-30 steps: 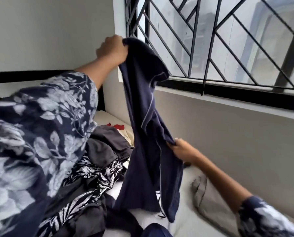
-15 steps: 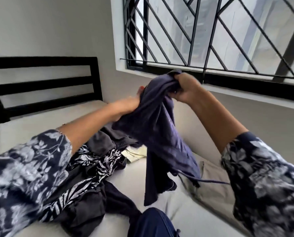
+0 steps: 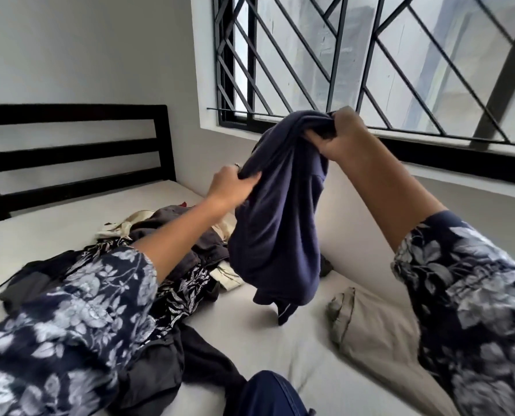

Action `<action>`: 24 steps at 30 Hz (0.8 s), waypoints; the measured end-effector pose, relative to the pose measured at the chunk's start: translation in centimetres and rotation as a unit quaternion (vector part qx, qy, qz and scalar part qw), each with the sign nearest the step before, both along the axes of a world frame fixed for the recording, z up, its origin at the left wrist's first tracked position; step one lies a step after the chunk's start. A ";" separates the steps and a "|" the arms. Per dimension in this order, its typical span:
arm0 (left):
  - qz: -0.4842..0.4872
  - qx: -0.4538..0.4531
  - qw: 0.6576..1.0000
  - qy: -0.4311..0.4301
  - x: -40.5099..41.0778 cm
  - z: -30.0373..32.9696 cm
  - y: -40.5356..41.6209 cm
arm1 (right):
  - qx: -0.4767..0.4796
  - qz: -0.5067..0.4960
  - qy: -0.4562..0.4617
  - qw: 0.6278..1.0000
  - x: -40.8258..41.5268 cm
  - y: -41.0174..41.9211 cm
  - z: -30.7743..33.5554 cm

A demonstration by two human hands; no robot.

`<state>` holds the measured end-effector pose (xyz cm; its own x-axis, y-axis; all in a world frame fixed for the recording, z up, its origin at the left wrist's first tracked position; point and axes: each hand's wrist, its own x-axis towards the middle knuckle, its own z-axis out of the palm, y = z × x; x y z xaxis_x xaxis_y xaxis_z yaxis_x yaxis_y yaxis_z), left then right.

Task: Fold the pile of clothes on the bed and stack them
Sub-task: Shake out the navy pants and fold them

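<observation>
A navy blue garment (image 3: 277,229) hangs bunched in the air above the bed. My right hand (image 3: 338,135) grips its top edge up near the window sill. My left hand (image 3: 230,183) grips the cloth lower and to the left. The garment's loose end dangles just above the mattress. Behind and under my left arm lies the pile of clothes (image 3: 187,265): dark grey, black, leaf-patterned and cream pieces tangled together.
The bed (image 3: 70,223) has a pale sheet and a black slatted headboard (image 3: 70,151) at the back. A beige garment (image 3: 373,328) lies flat on the right by the wall. A barred window (image 3: 370,61) runs along the right wall. A dark blue knee (image 3: 268,394) shows at the bottom.
My left hand came down from high up to chest height. My right hand rose from the garment's lower part to its top edge. The garment went from hanging long to bunched.
</observation>
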<state>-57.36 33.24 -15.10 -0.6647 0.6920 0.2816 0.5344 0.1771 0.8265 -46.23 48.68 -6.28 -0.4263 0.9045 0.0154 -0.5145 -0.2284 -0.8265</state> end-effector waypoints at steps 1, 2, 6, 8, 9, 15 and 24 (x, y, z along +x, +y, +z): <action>-0.010 0.018 1.000 -0.002 -0.5 1.4 -0.3 | 0.004 0.006 0.010 1.000 0.4 0.7 0.1; -0.027 0.029 0.999 -0.016 -0.9 3.0 -0.9 | 0.004 0.020 0.016 1.000 0.8 1.2 0.1; -0.069 0.041 0.986 -0.149 -0.7 9.0 -2.1 | -0.022 0.132 -0.003 0.991 1.0 0.3 -0.9; -0.056 0.057 0.968 -0.238 -0.4 10.6 -1.4 | 0.025 0.187 -0.079 0.979 0.9 -1.3 -1.8; -0.052 0.063 0.958 -0.274 -0.2 11.1 -0.8 | 0.057 0.202 -0.122 0.970 1.0 -2.1 -2.3; -0.022 0.109 0.934 -0.339 1.9 10.1 2.4 | 0.324 0.017 -0.274 0.906 2.0 -8.1 -8.3; 0.048 0.200 0.934 -0.292 0.8 12.7 2.4 | 0.444 -0.088 -0.436 0.778 -0.1 -10.9 -19.2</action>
<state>-56.54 35.59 -2.39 -0.8391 0.5388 0.0751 -0.0300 -0.1836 0.9826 -46.33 37.75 -25.50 -0.4966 0.7470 0.4420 0.3712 0.6431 -0.6698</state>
